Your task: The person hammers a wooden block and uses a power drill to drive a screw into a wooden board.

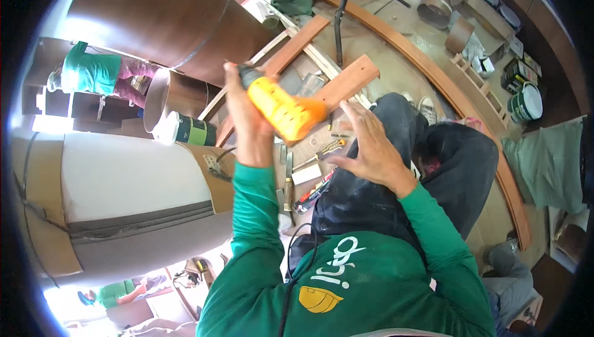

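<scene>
My left hand [247,117] holds a yellow cordless drill [281,109] with a dark chuck, raised above the floor in front of me. Most of its gripping fingers are hidden behind the drill, whose rear end is blurred. My right hand [374,148] is open beside my knee, its fingers spread and nothing in it. Just beyond the fingertips of that hand lies a reddish wooden board [349,83]. Below the drill are a chisel with a wooden handle [288,191], a yellow-handled tool [334,147] and a small white block [306,174].
A long curved wooden strip [427,59] runs around my right side. Buckets [526,103] and boxes stand at the far right. A dark metal leg [339,28] rises ahead. Curved brown panels [161,15] stand at the left, where a person in green [93,71] bends over.
</scene>
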`<state>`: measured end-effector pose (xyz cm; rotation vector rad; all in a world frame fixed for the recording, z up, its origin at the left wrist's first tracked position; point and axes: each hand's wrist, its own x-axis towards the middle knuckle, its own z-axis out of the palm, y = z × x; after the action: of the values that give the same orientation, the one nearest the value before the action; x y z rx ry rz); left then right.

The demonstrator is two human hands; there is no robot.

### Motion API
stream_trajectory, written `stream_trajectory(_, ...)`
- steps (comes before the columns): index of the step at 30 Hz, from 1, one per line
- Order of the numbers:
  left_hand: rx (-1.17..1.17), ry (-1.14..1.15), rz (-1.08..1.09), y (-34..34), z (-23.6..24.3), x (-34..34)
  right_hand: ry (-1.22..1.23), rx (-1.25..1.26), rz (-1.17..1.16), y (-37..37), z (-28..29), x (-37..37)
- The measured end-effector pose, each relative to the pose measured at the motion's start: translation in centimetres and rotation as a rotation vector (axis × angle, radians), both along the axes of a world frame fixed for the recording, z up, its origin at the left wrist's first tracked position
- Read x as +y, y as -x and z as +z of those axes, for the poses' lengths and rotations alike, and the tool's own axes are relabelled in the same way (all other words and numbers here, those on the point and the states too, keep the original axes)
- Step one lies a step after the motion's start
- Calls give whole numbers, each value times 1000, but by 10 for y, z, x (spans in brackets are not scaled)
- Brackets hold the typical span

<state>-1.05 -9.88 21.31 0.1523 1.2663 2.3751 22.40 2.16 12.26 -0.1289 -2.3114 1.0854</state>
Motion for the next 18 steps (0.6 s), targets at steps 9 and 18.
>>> stream_trajectory(9,-490,-291,-366,-119,-26,126,620,255,-182,-26,18,68)
stream_trajectory(18,-606,-246,-523,-181,-92,237,690,120,-729,-104,-29,107)
